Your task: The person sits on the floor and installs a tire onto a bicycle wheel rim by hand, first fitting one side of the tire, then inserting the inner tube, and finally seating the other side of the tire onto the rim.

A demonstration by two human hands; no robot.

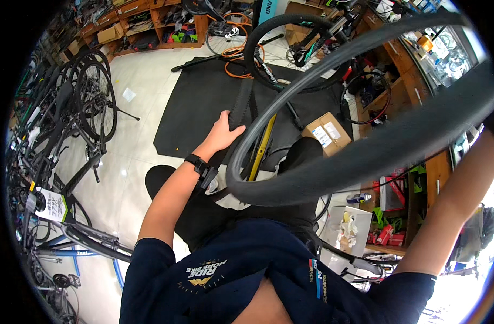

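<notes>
My left hand is closed around a black knobbly bicycle tyre, which stands upright between my knees. Beside that tyre runs a yellow strip, partly covered. A large loop of smooth grey-black inner tube hangs in the air in front of me, blurred along its near side. My right arm is raised to the far right edge, where the loop hangs from my right hand; the fingers there are hidden behind the tube and the dark rim of the picture.
Under the tyre lies a black mat. A cardboard box sits to its right, near a white bin and a spray can. Parked bicycles crowd the left; another bicycle's wheel stands ahead. A wooden workbench lines the right.
</notes>
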